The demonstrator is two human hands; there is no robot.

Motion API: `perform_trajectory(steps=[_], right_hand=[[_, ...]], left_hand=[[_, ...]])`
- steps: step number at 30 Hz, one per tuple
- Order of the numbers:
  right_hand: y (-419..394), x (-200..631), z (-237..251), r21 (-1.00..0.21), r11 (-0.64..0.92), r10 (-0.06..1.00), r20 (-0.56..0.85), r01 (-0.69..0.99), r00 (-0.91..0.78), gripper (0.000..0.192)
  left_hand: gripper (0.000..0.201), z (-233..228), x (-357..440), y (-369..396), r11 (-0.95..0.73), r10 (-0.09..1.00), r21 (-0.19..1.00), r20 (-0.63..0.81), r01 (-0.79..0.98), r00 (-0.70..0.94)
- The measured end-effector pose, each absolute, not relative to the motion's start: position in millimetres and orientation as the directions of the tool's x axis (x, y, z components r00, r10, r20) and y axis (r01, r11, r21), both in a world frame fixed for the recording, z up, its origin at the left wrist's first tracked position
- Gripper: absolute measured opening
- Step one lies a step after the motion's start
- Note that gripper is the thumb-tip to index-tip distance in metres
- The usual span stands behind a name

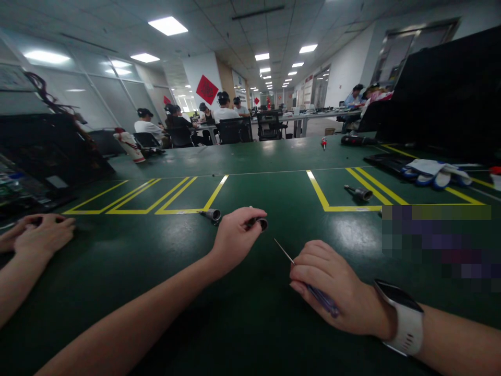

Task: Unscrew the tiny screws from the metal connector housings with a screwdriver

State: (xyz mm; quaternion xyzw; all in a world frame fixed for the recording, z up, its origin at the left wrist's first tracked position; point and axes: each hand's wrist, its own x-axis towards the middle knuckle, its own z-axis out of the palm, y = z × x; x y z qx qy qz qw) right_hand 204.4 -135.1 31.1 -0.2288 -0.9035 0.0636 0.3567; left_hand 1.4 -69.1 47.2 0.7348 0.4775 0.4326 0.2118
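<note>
Gripping a thin screwdriver [313, 284], the right hand [332, 284] is clenched on its handle; the shaft runs up-left out of the fingers [309, 261], tip just short of the left hand [235, 235]. Left fingers pinch a small metal cylinder [261, 223] on the table [274, 162], just beyond the tip. Cylinder mostly hidden by fingers; handle too. A similar cylinder [211, 214] lies just left. Another person's hands [37, 235] rest far left.
</note>
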Motion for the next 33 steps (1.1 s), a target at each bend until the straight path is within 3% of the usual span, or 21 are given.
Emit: perform_trajectory(steps=[4,7,12,15,21,33], right_hand=[[-135.8,204.2,33.5,-0.281,0.888,0.459,0.61,0.365,-0.646,0.011],[-135.3,204.2,33.8,-0.284,0.89,0.455,0.614,0.357,-0.645,0.011],[-134.1,204.6,30.2,-0.291,0.89,0.456,0.606,0.352,-0.652,0.009],[-133.3,204.0,28.8,-0.296,0.89,0.455,0.607,0.347,-0.652,0.007],[-133.8,203.1,28.7,-0.315,0.888,0.46,0.59,0.336,-0.663,0.007],[-133.4,202.7,29.1,-0.291,0.897,0.442,0.588,0.332,-0.678,0.007]], left_hand=[[0.021,75.6,-24.9,-50.1,-0.37,0.909,0.515,0.373,0.773,0.186],[0.02,94.1,-46.7,-37.2,-0.246,0.948,0.26,0.264,0.934,0.176],[0.016,105.4,-80.2,-16.7,-0.044,0.999,-0.088,0.013,0.995,0.045],[0.014,101.4,-93.5,-8.3,0.003,0.995,-0.206,-0.1,0.979,-0.024],[0.012,90.9,-96.0,-5.5,0.041,0.964,-0.16,-0.255,0.986,-0.081],[0.013,91.0,-97.5,-4.2,-0.019,0.955,-0.119,-0.297,0.993,-0.018]])
